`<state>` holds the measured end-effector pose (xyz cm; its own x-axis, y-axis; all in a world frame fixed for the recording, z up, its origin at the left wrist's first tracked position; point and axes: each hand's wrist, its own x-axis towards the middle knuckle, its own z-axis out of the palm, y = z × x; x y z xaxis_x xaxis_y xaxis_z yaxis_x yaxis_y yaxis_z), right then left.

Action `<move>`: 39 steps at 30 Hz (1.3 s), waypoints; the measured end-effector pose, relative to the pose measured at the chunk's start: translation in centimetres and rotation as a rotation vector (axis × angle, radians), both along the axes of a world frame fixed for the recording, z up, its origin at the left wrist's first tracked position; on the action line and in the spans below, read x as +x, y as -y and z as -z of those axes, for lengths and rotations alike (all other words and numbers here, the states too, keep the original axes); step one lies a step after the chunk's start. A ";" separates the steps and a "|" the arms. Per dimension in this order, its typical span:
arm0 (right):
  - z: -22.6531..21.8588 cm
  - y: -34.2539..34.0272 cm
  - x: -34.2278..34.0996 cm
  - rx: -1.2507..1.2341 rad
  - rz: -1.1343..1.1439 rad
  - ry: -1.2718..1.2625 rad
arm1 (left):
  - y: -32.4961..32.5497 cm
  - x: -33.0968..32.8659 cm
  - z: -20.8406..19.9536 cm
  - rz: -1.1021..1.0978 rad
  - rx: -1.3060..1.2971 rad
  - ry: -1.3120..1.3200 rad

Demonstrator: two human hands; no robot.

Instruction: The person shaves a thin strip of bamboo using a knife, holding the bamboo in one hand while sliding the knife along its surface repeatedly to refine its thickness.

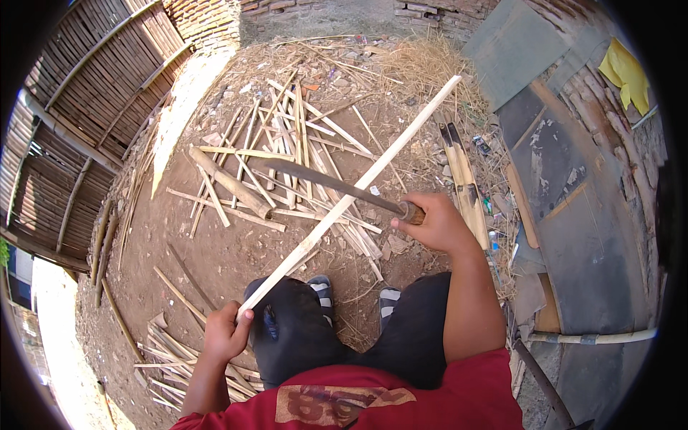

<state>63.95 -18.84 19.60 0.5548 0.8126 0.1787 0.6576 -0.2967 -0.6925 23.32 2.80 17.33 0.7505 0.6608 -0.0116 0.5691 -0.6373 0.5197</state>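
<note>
My left hand point(226, 332) is closed around the lower end of a long pale bamboo strip point(410, 135). The strip slants up and to the right, passing over my left knee. In my right hand point(438, 223) is the wooden handle of a machete point(308, 175), its long dark blade pointing left. Blade and strip cross near the middle of the view; whether they touch I cannot tell. Beyond them, a loose pile of split bamboo strips point(287, 136) lies on the dirt ground. A thicker round bamboo piece point(233, 185) rests at its left side.
More cut strips point(175, 362) lie beside my left leg. A bamboo slat wall point(93, 72) stands at the left. Split bamboo lengths point(464, 183) lie at the right, near dark sheets point(573, 251). Dry straw point(430, 68) and a brick wall point(315, 18) are at the back.
</note>
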 end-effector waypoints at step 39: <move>3.8 1.4 -5.3 -0.330 -0.347 0.264 | 8.4 -4.7 5.2 -0.117 0.064 -0.078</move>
